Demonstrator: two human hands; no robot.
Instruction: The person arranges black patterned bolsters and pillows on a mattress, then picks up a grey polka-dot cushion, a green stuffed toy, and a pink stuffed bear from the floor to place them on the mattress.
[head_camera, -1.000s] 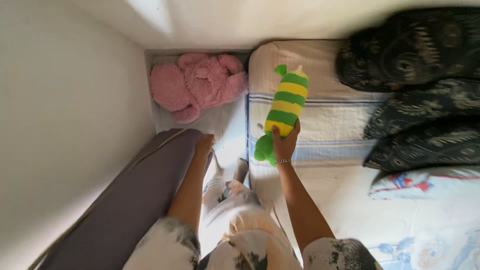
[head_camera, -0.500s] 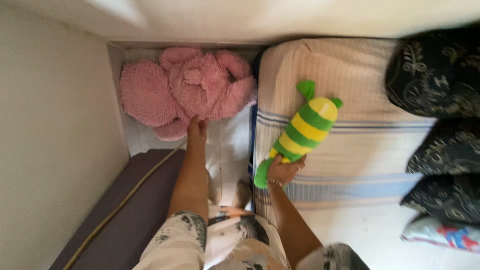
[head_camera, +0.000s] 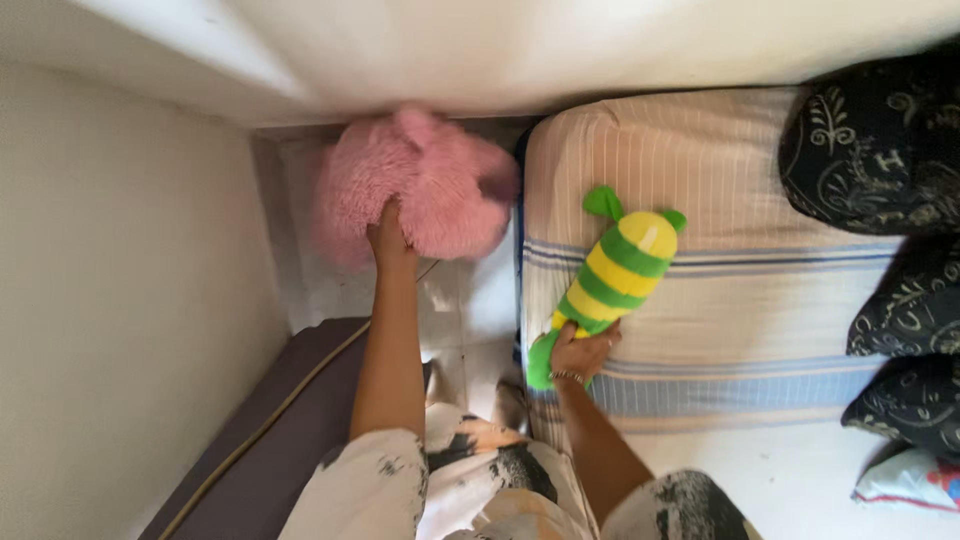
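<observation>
Pink plush (head_camera: 430, 185) now lifted in left hand (head_camera: 388, 235)

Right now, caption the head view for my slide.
Left hand grips a fluffy pink plush toy in the floor corner; right hand holds a green-and-yellow striped plush on the striped mattress.

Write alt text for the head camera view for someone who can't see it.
Seen from above, a person's left hand grips a pink plush toy in the gap beside a bed, while the right hand holds a green-and-yellow striped plush lying on the striped sheet. Dark patterned pillows sit at right.
</observation>
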